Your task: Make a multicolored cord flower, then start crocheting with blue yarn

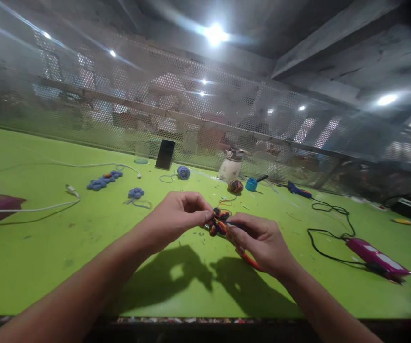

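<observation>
Above the middle of the table, my left hand pinches a small crocheted flower in dark, red and yellow yarn between thumb and fingertips. My right hand is closed at the flower's right side, its thumb and fingers meeting by the petals. An orange-red handle, which looks like part of a pair of scissors, sticks out beneath that hand; the blades are mostly hidden. Behind the flower lies a multicoloured yarn ball, with loose yarn trailing toward my hands.
At left lie a strip of blue crocheted flowers, a single blue flower and white cables. A blue yarn ball, phone, bottle and blue container stand behind. A magenta device with black cord lies right.
</observation>
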Available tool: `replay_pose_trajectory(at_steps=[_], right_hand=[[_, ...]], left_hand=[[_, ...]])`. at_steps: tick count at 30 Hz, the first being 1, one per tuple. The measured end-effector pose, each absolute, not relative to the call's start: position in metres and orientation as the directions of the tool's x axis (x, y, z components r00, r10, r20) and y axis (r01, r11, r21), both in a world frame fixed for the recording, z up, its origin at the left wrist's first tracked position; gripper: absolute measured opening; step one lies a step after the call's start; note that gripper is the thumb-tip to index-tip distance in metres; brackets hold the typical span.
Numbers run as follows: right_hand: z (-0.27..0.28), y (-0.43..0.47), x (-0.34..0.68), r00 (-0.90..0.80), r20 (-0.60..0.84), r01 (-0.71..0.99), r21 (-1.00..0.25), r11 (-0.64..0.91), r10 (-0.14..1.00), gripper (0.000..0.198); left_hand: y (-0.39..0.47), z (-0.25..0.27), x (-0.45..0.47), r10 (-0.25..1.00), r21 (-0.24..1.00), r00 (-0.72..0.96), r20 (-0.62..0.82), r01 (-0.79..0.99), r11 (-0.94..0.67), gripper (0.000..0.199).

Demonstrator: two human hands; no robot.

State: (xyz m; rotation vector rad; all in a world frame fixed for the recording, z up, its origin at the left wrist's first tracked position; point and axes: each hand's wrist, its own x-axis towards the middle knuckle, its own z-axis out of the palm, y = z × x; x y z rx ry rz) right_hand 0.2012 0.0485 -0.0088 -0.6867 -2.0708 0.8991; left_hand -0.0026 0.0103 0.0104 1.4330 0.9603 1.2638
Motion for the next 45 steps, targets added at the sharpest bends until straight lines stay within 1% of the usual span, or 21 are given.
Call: replay_pose_trajectory(at_steps=[4, 6, 11, 15, 18, 21, 25, 32, 35, 38, 41, 43, 45], right_hand=[[0.0, 0.05, 0.208, -0.629, 0.513, 0.215, -0.607, 0.765, 0.584, 0.014], [0.003, 0.051, 0.21, -0.643, 0.544, 0.219, -0.545, 0.809, 0.54, 0.014], [0.01, 0.05, 0.213, -0.655, 0.577, 0.235, -0.457, 0.858, 0.487, 0.015], [0.019, 0.049, 0.218, -0.684, 0.603, 0.261, -0.324, 0.909, 0.411, 0.014], [0.027, 0.049, 0.223, -0.727, 0.584, 0.27, -0.242, 0.932, 0.362, 0.013], [0.035, 0.047, 0.226, -0.773, 0.544, 0.25, -0.212, 0.945, 0.326, 0.016], [0.045, 0.044, 0.229, -0.823, 0.479, 0.247, -0.183, 0.951, 0.306, 0.018], [0.059, 0.043, 0.231, -0.895, 0.388, 0.186, -0.123, 0.975, 0.22, 0.019], [0.065, 0.041, 0.232, -0.915, 0.349, 0.196, -0.052, 0.979, 0.202, 0.019], [0.069, 0.038, 0.233, -0.923, 0.338, 0.211, 0.04, 0.977, 0.186, 0.018], [0.07, 0.036, 0.233, -0.924, 0.341, 0.221, 0.103, 0.97, 0.174, 0.019], [0.069, 0.035, 0.234, -0.923, 0.343, 0.226, 0.115, 0.967, 0.175, 0.019], [0.067, 0.033, 0.235, -0.919, 0.349, 0.232, 0.109, 0.967, 0.181, 0.018]], left_hand=[[0.013, 0.005, -0.007, 0.947, 0.976, 0.239, 0.213, -0.013, -0.216, 0.013], [0.013, 0.004, -0.008, 0.945, 0.978, 0.258, 0.203, -0.006, -0.209, 0.013], [0.01, 0.008, -0.007, 0.947, 0.982, 0.269, 0.177, 0.011, -0.187, 0.013], [0.007, 0.013, -0.004, 0.949, 0.986, 0.275, 0.156, 0.02, -0.168, 0.012], [0.004, 0.017, -0.002, 0.95, 0.986, 0.272, 0.15, 0.032, -0.165, 0.011], [0.002, 0.019, -0.001, 0.94, 0.988, 0.306, 0.15, -0.005, -0.156, 0.011], [0.002, 0.02, -0.003, 0.925, 0.987, 0.344, 0.163, -0.058, -0.152, 0.009], [0.003, 0.017, -0.007, 0.891, 0.989, 0.43, 0.147, -0.06, -0.135, 0.009], [0.003, 0.017, -0.008, 0.877, 0.992, 0.464, 0.127, -0.059, -0.112, 0.01], [0.004, 0.017, -0.008, 0.873, 0.992, 0.472, 0.12, -0.079, -0.093, 0.011], [0.005, 0.016, -0.008, 0.872, 0.989, 0.47, 0.138, -0.113, -0.095, 0.017], [0.005, 0.016, -0.008, 0.865, 0.99, 0.485, 0.129, -0.117, -0.082, 0.026], [0.004, 0.016, -0.009, 0.845, 0.993, 0.525, 0.101, -0.1, -0.056, 0.03]])
